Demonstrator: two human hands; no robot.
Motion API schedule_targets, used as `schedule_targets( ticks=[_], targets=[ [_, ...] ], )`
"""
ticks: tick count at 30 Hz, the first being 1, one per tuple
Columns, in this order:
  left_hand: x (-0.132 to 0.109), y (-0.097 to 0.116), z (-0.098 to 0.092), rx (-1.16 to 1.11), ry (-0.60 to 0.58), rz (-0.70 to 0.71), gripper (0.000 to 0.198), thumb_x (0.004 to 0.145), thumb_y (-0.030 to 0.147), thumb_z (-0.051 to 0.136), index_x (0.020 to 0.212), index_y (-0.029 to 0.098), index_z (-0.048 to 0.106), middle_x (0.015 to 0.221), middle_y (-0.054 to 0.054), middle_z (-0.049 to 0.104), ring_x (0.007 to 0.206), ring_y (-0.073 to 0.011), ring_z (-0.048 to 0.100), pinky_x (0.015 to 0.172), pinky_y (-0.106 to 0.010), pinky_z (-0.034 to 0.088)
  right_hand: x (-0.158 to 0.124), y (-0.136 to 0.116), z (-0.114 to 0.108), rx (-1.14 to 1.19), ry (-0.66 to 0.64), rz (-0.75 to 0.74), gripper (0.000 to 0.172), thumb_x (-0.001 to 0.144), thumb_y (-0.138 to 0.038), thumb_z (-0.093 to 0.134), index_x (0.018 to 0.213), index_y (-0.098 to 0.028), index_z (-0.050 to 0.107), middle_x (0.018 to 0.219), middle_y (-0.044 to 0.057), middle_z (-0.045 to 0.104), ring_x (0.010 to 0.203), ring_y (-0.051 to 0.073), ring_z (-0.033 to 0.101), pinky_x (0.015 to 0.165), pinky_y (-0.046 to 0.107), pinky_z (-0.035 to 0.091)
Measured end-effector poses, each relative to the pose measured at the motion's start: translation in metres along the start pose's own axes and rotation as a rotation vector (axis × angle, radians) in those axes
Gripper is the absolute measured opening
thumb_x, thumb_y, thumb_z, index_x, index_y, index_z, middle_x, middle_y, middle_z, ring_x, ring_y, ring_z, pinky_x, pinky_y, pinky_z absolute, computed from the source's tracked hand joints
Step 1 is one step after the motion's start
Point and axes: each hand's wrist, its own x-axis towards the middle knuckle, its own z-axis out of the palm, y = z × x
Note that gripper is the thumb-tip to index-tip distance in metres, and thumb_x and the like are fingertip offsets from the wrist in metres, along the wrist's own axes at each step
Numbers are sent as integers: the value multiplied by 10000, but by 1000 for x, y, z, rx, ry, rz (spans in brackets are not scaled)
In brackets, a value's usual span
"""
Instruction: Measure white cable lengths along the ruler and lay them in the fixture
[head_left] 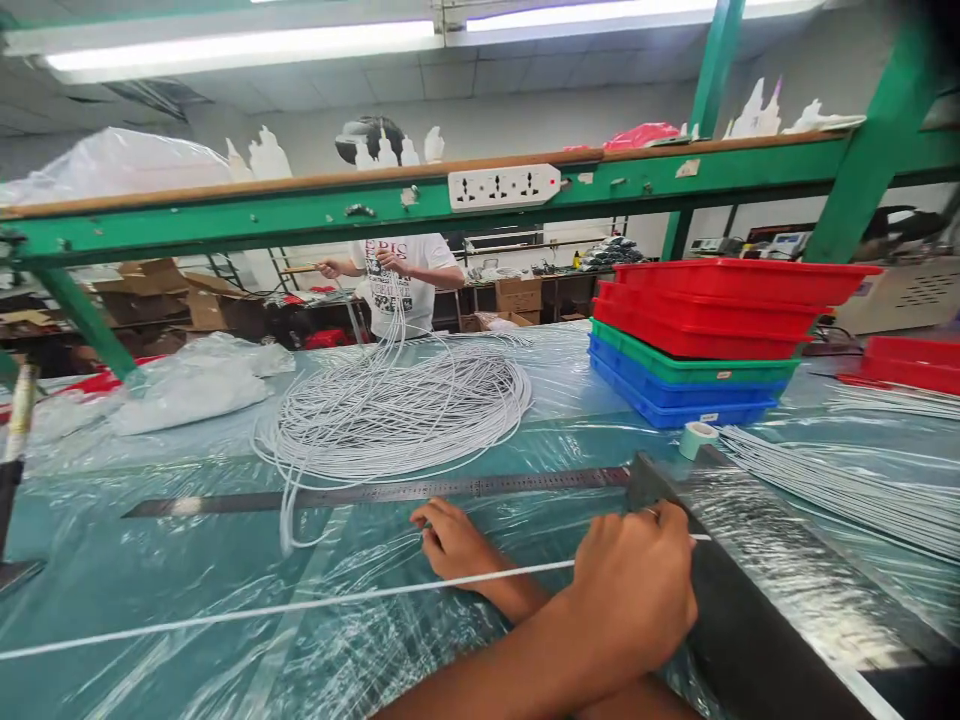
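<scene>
My forearms cross, the left over the right. My left hand (pixel 637 585), on the right side, is closed around a white cable (pixel 300 606) near its end. A short tip shows past the fingers, beside the dark upright side of a metal block (pixel 750 600). From that hand the cable runs left across the view, passing over my right wrist. My right hand (pixel 454 540) lies low over the film-covered table, its fingers loosely bent and the thumb apart, with nothing seen in them. Just beyond it is a long steel ruler (pixel 480 487), its right end at the block.
A big coil of white cable (pixel 397 410) lies behind the ruler; a co-worker (pixel 401 280) across the table holds strands from it. Stacked red, green and blue trays (pixel 697 340), a tape roll (pixel 697 440) and cut cables (pixel 840 495) are at right. A green shelf beam (pixel 300 215) spans above.
</scene>
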Motion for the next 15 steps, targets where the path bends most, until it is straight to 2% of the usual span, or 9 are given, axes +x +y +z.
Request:
schedule_targets(
  ticks=[3,7,9,12,15],
  targets=[
    [0,-1,3,6,3,16,87,925,208,500,976,141,476,825,-51,578,661,-260,593,591,-364,547,0,0,1,15,0,1,308,813,-51,453,1056,-190,582,1017,64,598,921,174,583,835,293,468],
    [-1,-4,9,40,89,70,125,940,224,466,1010,121,460,800,-57,563,619,-239,581,537,-313,514,-1,0,3,27,0,-1,321,794,-21,433,1026,-185,583,990,62,602,923,177,582,836,297,462],
    [-1,-5,14,53,102,94,156,902,221,509,1009,117,462,815,-60,555,611,-227,569,520,-296,496,-1,0,4,27,1,9,338,787,-10,428,1027,-189,584,984,59,603,924,177,582,834,297,459],
    [2,-7,19,39,73,121,259,829,259,600,1008,115,479,876,-76,553,614,-223,552,508,-303,481,0,0,5,26,-10,25,350,790,-10,417,1037,-194,585,990,58,600,933,179,583,835,298,455],
    [4,-6,20,-33,13,83,356,831,278,648,1095,87,504,928,-123,564,671,-248,564,563,-344,495,0,-1,5,23,-30,38,337,803,-23,406,1028,-191,592,988,64,596,943,185,583,840,304,454]
  ],
)
